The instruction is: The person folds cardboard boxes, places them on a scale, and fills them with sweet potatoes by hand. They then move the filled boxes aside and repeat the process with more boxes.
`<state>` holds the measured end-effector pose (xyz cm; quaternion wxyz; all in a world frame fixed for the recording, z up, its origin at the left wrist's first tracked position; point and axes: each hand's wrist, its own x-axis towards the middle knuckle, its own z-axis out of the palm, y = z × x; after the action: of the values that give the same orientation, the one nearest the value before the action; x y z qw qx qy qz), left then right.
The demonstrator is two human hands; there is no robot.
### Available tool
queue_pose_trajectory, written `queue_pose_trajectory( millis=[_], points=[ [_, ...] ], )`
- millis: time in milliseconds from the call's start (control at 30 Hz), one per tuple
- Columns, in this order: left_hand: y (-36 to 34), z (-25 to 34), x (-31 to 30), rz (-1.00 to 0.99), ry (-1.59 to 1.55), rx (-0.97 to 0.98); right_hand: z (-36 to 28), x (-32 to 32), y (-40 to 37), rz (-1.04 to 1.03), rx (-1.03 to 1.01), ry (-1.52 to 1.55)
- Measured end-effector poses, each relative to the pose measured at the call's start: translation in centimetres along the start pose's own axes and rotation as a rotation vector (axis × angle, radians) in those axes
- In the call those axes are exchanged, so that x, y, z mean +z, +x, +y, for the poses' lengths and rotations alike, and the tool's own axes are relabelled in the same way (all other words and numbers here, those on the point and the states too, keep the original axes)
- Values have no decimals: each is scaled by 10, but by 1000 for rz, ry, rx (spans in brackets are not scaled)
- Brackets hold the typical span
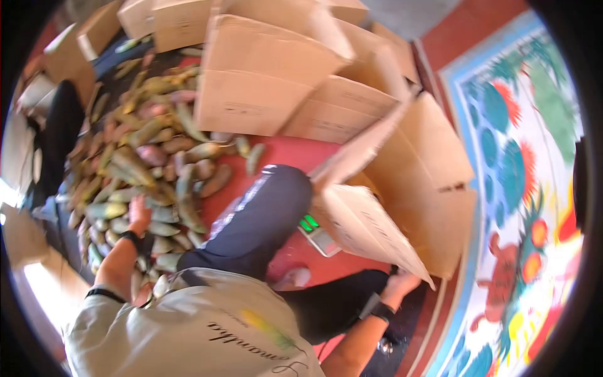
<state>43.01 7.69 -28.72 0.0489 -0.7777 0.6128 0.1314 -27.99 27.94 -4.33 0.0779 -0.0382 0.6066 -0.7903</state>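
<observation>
Long green and brownish-pink vegetables or fruits (pixel 135 169) lie heaped on the floor at the left. My left hand (pixel 139 215) rests on the near part of this heap; blur hides whether its fingers hold anything. On the right, my right hand (pixel 404 284) is at the lower corner of an open cardboard box (pixel 433 213), beside its raised flap (pixel 370 226), with the fingers partly hidden behind the cardboard. The box stands tilted next to a scale (pixel 320 237) with green lit digits, close to my bent knee.
More open cardboard boxes (pixel 257 75) stand ahead, behind the red floor (pixel 314 147). A painted wall (pixel 502 188) runs along the right. At the far left, a person's dark-clothed leg (pixel 63 135) borders the heap, with another box (pixel 22 235) nearer.
</observation>
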Motion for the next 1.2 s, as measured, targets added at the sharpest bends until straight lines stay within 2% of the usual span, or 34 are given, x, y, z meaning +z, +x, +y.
queue_pose_trajectory(
  millis=[33,100,133,200,233,267,300,333,433,500,633,700,733,767,800,900,933,967,1000,1067,1100,1133,1200],
  points=[
    [17,7,-12,-8,-43,62,14,-20,17,66,-29,64],
    [41,-10,-7,86,104,111,3,-3,0,20,-17,99],
    [53,-14,-10,39,136,115,-3,6,-10,-6,-59,88],
    [79,-34,-2,67,132,197,-3,8,-8,56,-4,195],
    [88,-36,0,19,195,119,4,-1,-2,12,-24,205],
    [95,-36,1,-73,375,201,5,-1,-1,55,-6,183],
    [121,-55,18,-170,561,399,5,4,-1,119,-44,171],
    [129,-61,27,-164,569,459,-19,19,-21,112,42,149],
    [148,-65,23,-255,551,405,-14,12,-16,156,54,63],
    [146,-59,9,-313,529,269,-6,5,-11,92,-13,66],
    [153,-58,2,-352,578,256,-5,0,-14,108,-13,36],
    [148,-55,2,-341,487,273,-12,7,-19,94,-24,73],
    [142,-51,4,-332,419,287,-9,8,-16,170,-30,54],
    [133,-46,0,-320,338,299,-9,8,-16,135,-38,89],
    [121,-44,-2,-309,248,313,-10,7,-12,183,27,62],
    [70,-17,-17,-255,-2,328,0,-3,-9,-17,-40,177],
    [50,8,-39,-254,26,221,-2,-4,-10,-4,-10,162],
    [24,30,-66,-216,-38,297,-7,-2,-9,40,32,149],
    [19,37,-71,-224,-30,274,-3,-8,-5,3,15,120],
    [8,54,-82,-243,-76,120,-11,-8,-6,78,79,28],
    [-4,73,-109,-453,-184,30,-15,-9,-7,86,98,-16],
    [-11,80,-114,-359,-200,66,-14,-15,-4,53,102,-33],
    [-1,75,-110,-385,-151,87,-7,-26,3,2,65,-22]
  ],
)
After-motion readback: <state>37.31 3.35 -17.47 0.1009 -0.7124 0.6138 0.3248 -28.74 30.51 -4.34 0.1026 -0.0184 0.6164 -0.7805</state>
